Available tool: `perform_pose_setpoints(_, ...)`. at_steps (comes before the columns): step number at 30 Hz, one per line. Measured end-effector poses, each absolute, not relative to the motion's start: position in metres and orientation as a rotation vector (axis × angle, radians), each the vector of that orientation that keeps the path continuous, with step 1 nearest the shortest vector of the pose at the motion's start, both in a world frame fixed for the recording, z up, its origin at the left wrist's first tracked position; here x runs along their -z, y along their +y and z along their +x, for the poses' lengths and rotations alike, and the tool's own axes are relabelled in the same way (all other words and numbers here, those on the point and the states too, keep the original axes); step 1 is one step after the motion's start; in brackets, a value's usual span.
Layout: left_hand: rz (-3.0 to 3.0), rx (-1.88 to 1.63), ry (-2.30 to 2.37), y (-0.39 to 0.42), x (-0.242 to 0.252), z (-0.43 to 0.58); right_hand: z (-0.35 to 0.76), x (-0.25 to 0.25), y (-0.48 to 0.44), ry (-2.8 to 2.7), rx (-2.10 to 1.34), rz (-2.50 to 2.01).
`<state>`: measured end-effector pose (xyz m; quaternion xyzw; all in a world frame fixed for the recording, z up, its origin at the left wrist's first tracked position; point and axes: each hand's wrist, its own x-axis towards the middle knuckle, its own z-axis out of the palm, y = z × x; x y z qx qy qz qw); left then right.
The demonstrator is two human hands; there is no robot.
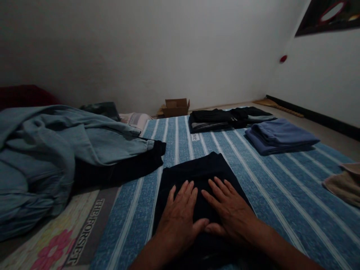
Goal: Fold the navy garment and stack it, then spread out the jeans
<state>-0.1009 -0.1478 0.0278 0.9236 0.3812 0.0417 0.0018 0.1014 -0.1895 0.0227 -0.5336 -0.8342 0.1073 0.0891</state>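
Note:
A folded dark navy garment (pixel 197 170) lies on the blue striped sheet (pixel 281 187) right in front of me. My left hand (pixel 180 215) rests flat on its near half, fingers stretched out. Beside it, my right hand (pixel 229 210) also lies flat on the garment with fingers spread. The two thumbs nearly touch. Neither hand holds anything.
A heap of light blue denim clothing (pixel 56 150) over a black piece (pixel 135 165) lies at the left. Folded dark clothes (pixel 216 118) and a folded blue garment (pixel 278 137) sit at the far side, a beige cloth (pixel 344 183) at the right edge. A cardboard box (pixel 176 107) stands by the wall.

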Motion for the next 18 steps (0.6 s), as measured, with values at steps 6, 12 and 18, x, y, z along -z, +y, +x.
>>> perform_pose_setpoints(6, 2.770, -0.057, 1.190, -0.147, -0.033, -0.097, 0.100, -0.021, -0.189, -2.508, -0.333, -1.620)
perform_pose_setpoints(12, 2.724, -0.008, 1.205, -0.148, -0.038, -0.096, 0.101, -0.021, -0.188, -2.499, -0.344, -1.600)
perform_pose_setpoints(18, 2.798, -0.041, 1.173, -0.146, -0.035, -0.100, 0.098, -0.010, -0.192, -2.528, -0.274, -1.414)
